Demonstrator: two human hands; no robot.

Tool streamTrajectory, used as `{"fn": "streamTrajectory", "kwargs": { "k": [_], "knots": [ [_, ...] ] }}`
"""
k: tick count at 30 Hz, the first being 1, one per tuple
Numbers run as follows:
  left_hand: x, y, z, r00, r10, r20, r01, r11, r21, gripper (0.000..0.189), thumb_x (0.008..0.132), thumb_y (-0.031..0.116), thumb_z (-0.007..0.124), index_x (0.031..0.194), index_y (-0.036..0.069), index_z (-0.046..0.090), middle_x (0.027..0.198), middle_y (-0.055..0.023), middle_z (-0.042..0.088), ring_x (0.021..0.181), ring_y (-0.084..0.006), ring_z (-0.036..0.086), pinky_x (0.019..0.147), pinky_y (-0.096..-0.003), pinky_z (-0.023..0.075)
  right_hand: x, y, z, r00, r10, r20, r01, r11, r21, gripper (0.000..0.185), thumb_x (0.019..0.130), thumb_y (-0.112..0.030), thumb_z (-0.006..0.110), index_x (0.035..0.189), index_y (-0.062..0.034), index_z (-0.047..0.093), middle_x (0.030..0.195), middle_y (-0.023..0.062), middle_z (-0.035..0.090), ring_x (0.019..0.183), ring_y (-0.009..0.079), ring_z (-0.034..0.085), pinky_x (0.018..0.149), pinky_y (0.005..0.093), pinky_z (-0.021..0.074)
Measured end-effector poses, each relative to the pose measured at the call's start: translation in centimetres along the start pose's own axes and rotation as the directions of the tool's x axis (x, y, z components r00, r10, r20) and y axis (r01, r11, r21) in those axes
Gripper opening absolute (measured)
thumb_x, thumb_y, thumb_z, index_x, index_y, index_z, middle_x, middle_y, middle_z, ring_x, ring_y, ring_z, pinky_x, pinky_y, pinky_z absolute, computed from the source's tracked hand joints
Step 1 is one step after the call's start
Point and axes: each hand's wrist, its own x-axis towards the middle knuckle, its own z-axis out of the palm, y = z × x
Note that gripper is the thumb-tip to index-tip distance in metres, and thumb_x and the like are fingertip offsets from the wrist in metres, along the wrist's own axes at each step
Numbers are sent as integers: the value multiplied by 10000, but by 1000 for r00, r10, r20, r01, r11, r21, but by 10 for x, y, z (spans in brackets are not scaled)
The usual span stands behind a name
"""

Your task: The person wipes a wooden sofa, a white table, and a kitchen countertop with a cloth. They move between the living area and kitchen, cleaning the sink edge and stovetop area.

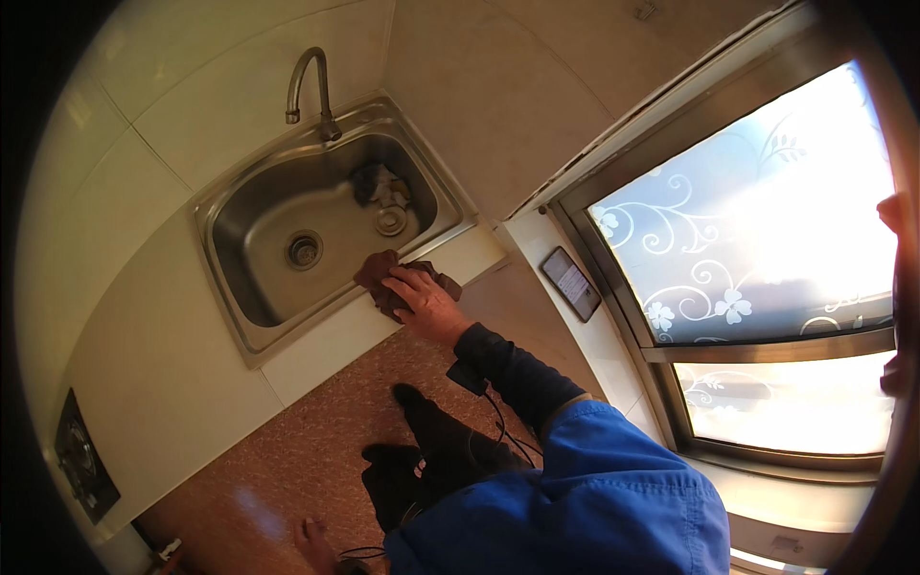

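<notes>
My right hand [425, 300] presses on a bunched dark reddish-brown cloth [379, 274] at the front rim of a stainless steel sink [269, 338]. Part of the cloth lies over the rim and part on the light countertop [309, 370]. My left hand [314, 545] hangs low at the bottom of the view, away from the counter, with its fingers partly curled; whether it holds anything is unclear. Inside the sink are a drain [304, 250], a round strainer or lid [390, 220] and a dark and whitish bundle [375, 185] in the right corner.
A curved metal faucet [321, 90] rises behind the sink. To the right, a smartphone [571, 284] lies on the sill beside a window [719, 237] with floral frosting. A gas hob [85, 456] is set in the counter at far left. Black cables [501, 424] hang near my right forearm.
</notes>
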Motion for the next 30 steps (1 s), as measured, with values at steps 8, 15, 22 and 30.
{"fn": "streamTrajectory", "kwargs": {
  "k": [8, 15, 22, 30],
  "knots": [
    [6, -30, -61, 995, 21, 93, -23, 1000, 19, 315, 1030, 233, 570, 1124, -64, 617, 995, -124, 637, 896, -206, 637, 797, -359, 530, 1, -6, 24, 984, 17, -178, -50, 982, -183, 583, 841, -166, 762, 1383, -82, 564, 1459, 176, 501, 1356, 437, 440, 1121, 537, 394],
    [17, -86, -110, 999, 47, 4, -44, 971, -233, 307, 1055, 246, 543, 1123, -38, 638, 1031, -148, 683, 891, -240, 672, 845, -397, 534, 5, -92, 104, 985, -164, -61, 158, 984, -87, 548, 864, -147, 728, 1383, -80, 565, 1457, 173, 501, 1346, 435, 443, 1125, 546, 371],
    [26, -161, -155, 995, 26, -97, -54, 955, -292, 305, 1048, 247, 553, 1081, -41, 650, 951, -145, 694, 855, -239, 682, 777, -388, 545, 13, -211, 198, 930, -336, 150, 340, 940, 0, 563, 866, -158, 734, 1398, -100, 558, 1462, 167, 483, 1355, 435, 430, 1129, 555, 364],
    [29, -207, -182, 972, -149, -184, 78, 934, -348, 273, 1020, 202, 565, 1022, -57, 648, 927, -151, 711, 784, -227, 687, 720, -361, 554, 19, -261, 231, 915, -351, 199, 370, 926, -69, 577, 848, -122, 744, 1389, -103, 544, 1451, 167, 474, 1360, 433, 419, 1133, 541, 364]
  ]
}}
